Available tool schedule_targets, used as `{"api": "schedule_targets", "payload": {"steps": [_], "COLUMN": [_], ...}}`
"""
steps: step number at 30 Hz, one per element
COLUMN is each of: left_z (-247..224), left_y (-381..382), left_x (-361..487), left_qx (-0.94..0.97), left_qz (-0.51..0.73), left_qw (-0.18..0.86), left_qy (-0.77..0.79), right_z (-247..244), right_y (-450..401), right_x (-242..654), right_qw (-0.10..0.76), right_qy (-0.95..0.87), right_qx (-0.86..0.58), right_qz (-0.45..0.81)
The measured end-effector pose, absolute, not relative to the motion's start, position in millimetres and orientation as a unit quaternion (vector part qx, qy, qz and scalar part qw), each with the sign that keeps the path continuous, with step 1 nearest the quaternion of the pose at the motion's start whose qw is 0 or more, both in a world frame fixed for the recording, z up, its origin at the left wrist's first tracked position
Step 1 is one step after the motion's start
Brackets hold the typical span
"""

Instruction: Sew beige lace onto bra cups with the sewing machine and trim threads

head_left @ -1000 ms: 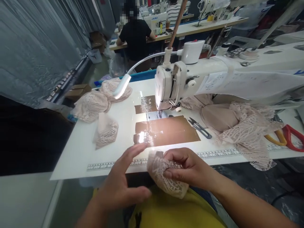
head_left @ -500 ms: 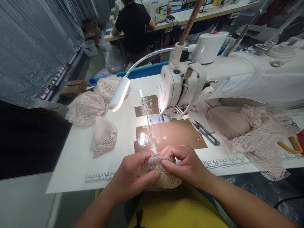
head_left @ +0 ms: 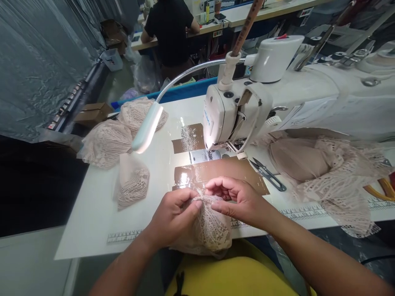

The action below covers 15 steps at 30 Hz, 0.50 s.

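At left, three lace pieces [head_left: 106, 144] lie on the worktop [head_left: 89, 218]; the left hand [head_left: 173, 213] pinches a fourth piece [head_left: 214, 230] at its near edge; the right hand [head_left: 243, 203] touches it, grip unclear; one snips [head_left: 261, 169]; one lace heap [head_left: 336, 193]. A second ago, the left hand was empty.

White table [head_left: 89, 213], three lace pieces [head_left: 106, 144] at left, brown tape [head_left: 216, 168] mid-table, sewing machine [head_left: 234, 107] centre to right, snips [head_left: 268, 176] right of tape, lace heap [head_left: 336, 181] at right, ruler strip [head_left: 123, 237] along near edge
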<state>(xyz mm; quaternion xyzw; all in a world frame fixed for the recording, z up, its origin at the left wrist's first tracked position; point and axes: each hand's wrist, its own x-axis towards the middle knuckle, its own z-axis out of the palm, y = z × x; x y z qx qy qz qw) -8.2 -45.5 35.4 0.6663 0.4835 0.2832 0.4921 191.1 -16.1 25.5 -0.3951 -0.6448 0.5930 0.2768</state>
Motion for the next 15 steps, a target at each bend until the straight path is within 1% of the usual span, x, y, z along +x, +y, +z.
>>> {"api": "schedule_targets", "payload": {"steps": [4,10,13,15], "left_z": [35.7,35.9,29.0,23.1], "left_y": [-42.6,-40.3,-37.9,-32.4], "left_x": [-4.2,-6.6,-2.9,0.4], "left_qx": [0.647,0.592,0.524,0.435], "left_qz": [0.279,0.294,0.317,0.35], "left_qw": [0.528,0.628,0.679,0.718], "left_qy": [0.474,0.41,0.406,0.415], "right_z": [31.0,34.3,30.4,26.6], "right_y": [-12.7,-13.9,-10.0,-5.3], "right_x": [191.0,193.9,192.2,190.8], "right_qw": [0.242,0.252,0.255,0.271], "right_qy": [-0.664,-0.606,-0.594,-0.587], "right_qx": [-0.372,-0.361,-0.359,-0.361], "right_qz": [0.602,0.663,0.673,0.672]}}
